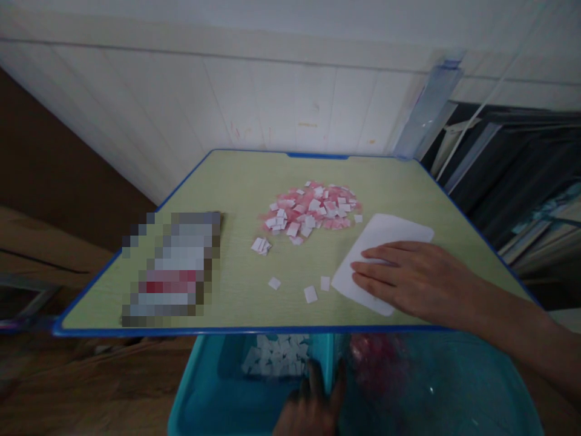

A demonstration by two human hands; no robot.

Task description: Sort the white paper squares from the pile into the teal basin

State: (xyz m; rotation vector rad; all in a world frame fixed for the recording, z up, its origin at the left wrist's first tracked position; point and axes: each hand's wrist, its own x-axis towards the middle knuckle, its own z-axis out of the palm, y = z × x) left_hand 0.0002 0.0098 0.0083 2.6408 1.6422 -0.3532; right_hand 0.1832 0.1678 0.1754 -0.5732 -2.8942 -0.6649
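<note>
My right hand (403, 275) lies flat on a white sheet with rounded corners (385, 230), fingers stretched out and pointing left. Just left of the sheet are a few loose small white squares (310, 295). Farther back on the folding table (236, 181) spreads a heap of white and pink squares (313, 209), with a little stack of squares (261, 245) in front of it. Below the table edge, my left hand (311, 402) is in shadow at the rim of a turquoise basin (186, 393). Its index finger and thumb are apart; the other fingers are hard to make out.
A flat pixelated item (175, 266) rests on the table's left side. White pieces (276, 354) lie in the basin. Right of it is a clear bag with something red (376, 357). Dark stacked folders or panels (508, 163) stand right, and a white panelled wall (295, 97) behind.
</note>
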